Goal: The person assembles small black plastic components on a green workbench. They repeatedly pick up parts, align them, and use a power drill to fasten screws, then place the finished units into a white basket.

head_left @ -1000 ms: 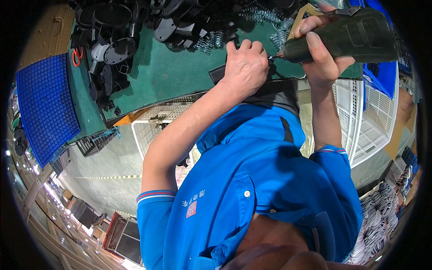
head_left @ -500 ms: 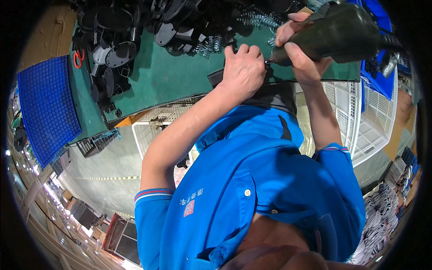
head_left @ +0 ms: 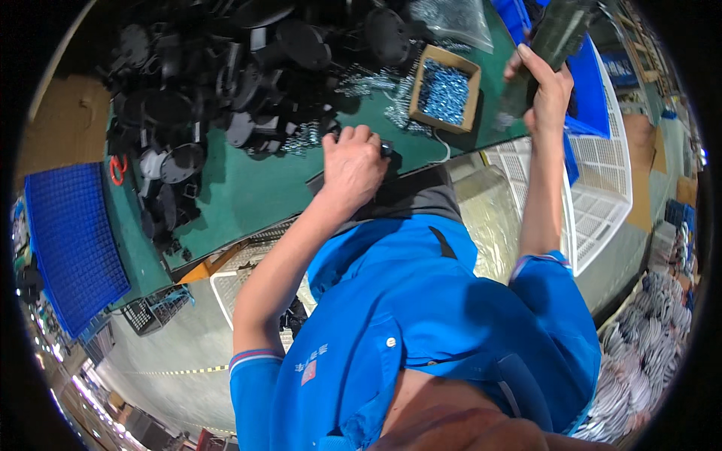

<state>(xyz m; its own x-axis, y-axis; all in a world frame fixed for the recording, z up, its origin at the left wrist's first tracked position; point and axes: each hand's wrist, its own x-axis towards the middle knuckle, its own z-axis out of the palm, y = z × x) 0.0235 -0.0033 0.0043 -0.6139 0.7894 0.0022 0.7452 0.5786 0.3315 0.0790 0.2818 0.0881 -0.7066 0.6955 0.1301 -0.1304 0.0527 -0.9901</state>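
One green table (head_left: pixel 252 188) lies under our work. Our right hand (head_left: pixel 549 94) clasps a dark green driver (head_left: pixel 560 34), right of the cardboard box (head_left: pixel 453 60). Left of that box and nearer us, our left hand (head_left: pixel 352 167) curls over a black part (head_left: pixel 317 181); fingertips hidden, so we cannot tell its grip. Judgement: we hold best with the part braced flat, the driver clear of the box, and its small blue screws (head_left: pixel 445 94) unspilled.

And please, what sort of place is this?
Probably a factory assembly workshop: a green workbench is crowded with black parts, a box of small bluish pieces stands there, and the right hand holds a dark tool.
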